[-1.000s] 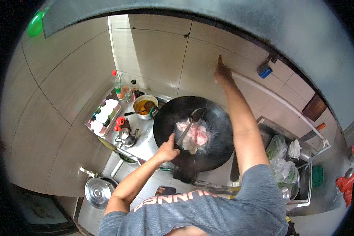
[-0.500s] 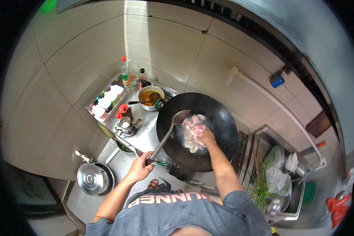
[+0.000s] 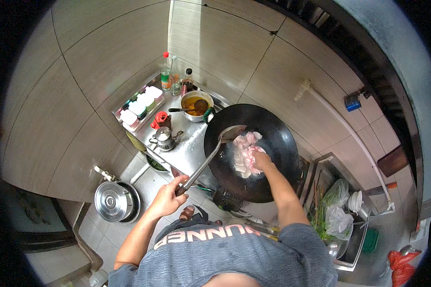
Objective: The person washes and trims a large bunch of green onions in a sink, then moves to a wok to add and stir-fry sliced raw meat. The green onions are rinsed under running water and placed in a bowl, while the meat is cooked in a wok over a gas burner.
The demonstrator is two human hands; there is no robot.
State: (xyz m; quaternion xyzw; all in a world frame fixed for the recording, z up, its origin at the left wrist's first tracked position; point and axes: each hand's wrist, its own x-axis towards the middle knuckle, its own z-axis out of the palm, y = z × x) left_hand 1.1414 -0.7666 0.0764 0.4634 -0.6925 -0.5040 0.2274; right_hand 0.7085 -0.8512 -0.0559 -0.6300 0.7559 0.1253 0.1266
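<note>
A large black wok (image 3: 278,131) stands on the stove in front of me. My left hand (image 3: 167,198) is wrapped round the handle of a long metal wok spatula (image 3: 204,165), whose broad head rests inside the wok at its left side. Inside the wok, my right hand (image 3: 262,160) is closed on some slices of raw pink meat, its fingertips partly hidden by them. More pale pink meat slices (image 3: 244,142) lie spread on the wok's bottom beside that hand.
Left of the wok, a steel counter (image 3: 192,138) bears a pot of yellow oil (image 3: 191,101) with a ladle, a small metal pot (image 3: 164,138), seasoning boxes (image 3: 146,101) and bottles (image 3: 165,76). Right is a sink (image 3: 357,251) with greens (image 3: 323,210). A lidded pot (image 3: 114,202) stands lower left.
The whole view has shifted, with the wok now further right and slightly higher. My left hand still grips the spatula, and my right hand stays at the meat in the wok.
</note>
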